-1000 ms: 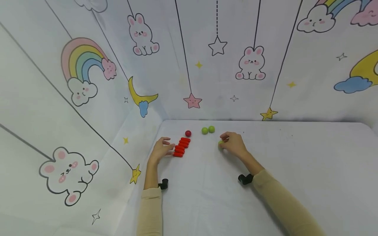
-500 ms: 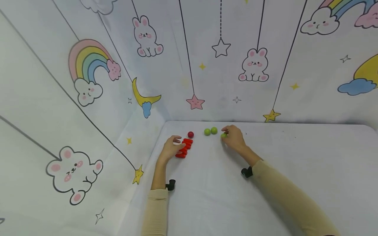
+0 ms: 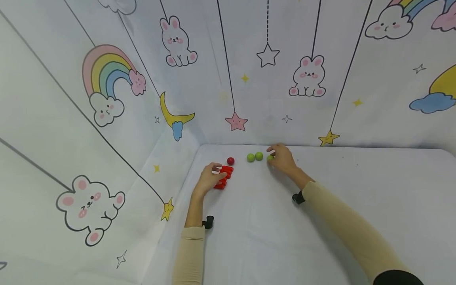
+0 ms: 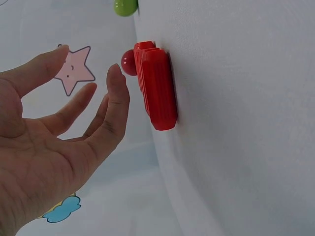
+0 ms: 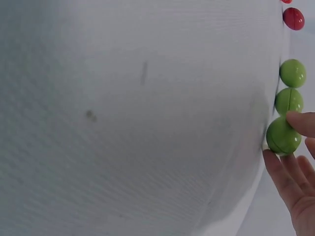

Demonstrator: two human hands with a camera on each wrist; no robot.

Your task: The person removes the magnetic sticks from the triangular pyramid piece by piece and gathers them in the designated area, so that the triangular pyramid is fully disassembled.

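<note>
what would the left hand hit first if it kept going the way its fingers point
Probably the red pegs: the left hand lies open beside them, fingertips at the row's far end. Past that sits the red ball, though depth is unclear.

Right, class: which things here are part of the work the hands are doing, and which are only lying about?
In hand:
- third green ball, pinched by the right hand
- two green balls set side by side next to it
- row of red pegs, at the left hand, which is open

Lying about:
- red ball, untouched
- white table
</note>
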